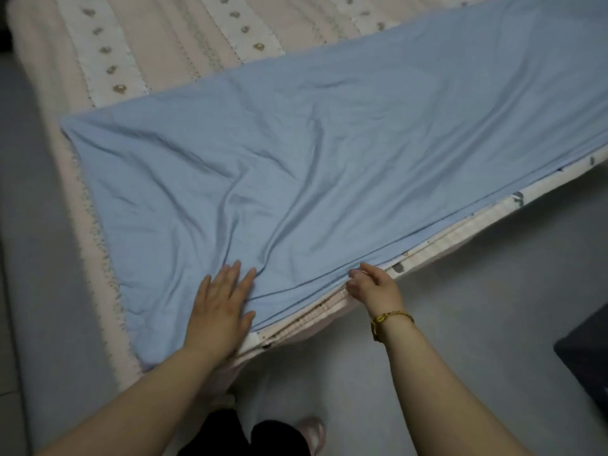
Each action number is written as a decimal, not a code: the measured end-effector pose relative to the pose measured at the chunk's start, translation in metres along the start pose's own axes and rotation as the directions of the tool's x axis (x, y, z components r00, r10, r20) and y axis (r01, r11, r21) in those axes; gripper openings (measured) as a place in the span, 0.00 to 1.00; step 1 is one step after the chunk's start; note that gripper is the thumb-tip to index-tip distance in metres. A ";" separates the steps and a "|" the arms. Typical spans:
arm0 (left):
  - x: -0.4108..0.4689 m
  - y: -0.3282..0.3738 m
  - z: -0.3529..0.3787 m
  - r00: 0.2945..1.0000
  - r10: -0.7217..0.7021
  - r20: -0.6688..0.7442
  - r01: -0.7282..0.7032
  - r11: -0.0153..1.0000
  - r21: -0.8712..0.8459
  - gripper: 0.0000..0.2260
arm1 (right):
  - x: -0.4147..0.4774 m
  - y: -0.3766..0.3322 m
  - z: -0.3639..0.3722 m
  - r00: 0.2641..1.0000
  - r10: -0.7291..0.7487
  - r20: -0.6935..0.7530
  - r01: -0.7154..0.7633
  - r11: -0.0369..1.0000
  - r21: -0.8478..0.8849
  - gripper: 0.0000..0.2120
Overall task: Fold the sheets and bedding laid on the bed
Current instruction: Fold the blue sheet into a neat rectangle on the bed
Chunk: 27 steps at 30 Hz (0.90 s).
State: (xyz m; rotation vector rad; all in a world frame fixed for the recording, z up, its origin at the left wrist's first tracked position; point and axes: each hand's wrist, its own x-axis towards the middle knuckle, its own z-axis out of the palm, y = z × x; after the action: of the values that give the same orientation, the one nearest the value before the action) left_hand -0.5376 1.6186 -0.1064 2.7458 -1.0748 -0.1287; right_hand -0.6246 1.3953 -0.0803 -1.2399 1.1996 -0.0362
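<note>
While facing the bed's (108,307) near side, pressed the left hand (220,307) flat on the sheet (329,159), fingers straight and spread, close to its near left corner. Pinched the sheet's near hem with the right hand (371,284), fingers curled on the cloth; wore a gold bracelet (391,319) on that wrist. Had the sheet, blue, lying as a long band slantwise over a pink quilt (164,44). Met a ridge of creases running up from between the hands. Saw white printed bedding (460,232) poking out under the hem, beside the right hand. Stood on grey floor (460,324) in black trousers (227,432) and a pale slipper (312,432). Noted a dark object (585,357) at right, too cropped to tell.
</note>
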 end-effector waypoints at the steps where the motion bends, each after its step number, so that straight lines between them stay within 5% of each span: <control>1: 0.007 0.006 0.006 0.999 0.039 -0.026 -0.039 0.999 0.022 0.30 | 0.005 -0.010 0.001 1.000 0.023 -0.012 -0.022 0.999 0.047 0.17; 5: 0.041 0.031 0.027 0.994 0.105 -0.024 -0.103 0.990 0.093 0.34 | 0.033 -0.026 -0.005 0.991 0.077 -0.114 -0.064 0.992 0.110 0.15; 8: 0.065 0.049 0.041 0.999 0.041 -0.011 -0.040 0.995 0.089 0.33 | 0.057 -0.039 -0.019 0.981 0.116 -0.155 -0.100 0.989 0.106 0.05; 12: 0.083 0.067 0.054 0.999 -0.031 -0.026 0.031 0.999 0.015 0.25 | 0.090 -0.071 -0.035 0.948 0.239 -0.210 -0.205 0.964 0.171 0.06; 14: 0.084 0.077 0.050 0.996 -0.080 -0.036 0.078 0.995 -0.061 0.25 | 0.107 -0.085 -0.042 0.945 0.209 -0.251 -0.176 0.973 0.147 0.07; 18: 0.078 0.109 0.045 0.998 -0.063 -0.013 0.060 0.989 -0.136 0.28 | 0.123 -0.096 -0.069 0.902 -0.083 -0.424 0.064 0.996 -0.058 0.13; 22: 0.076 0.122 0.061 0.990 -0.105 0.094 0.107 0.994 -0.011 0.27 | 0.128 -0.088 -0.105 0.961 0.099 -0.257 -0.090 0.995 0.047 0.06; 27: 0.087 0.152 0.061 0.965 -0.256 0.049 0.255 0.967 0.024 0.27 | 0.144 -0.116 -0.140 0.969 0.244 0.044 -0.247 0.941 0.230 0.05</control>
State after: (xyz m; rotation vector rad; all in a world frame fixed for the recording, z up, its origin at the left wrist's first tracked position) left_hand -0.5836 1.4414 -0.1355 2.9008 -0.7299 -0.2285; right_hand -0.5957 1.1654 -0.0710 -0.8770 1.2902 0.0159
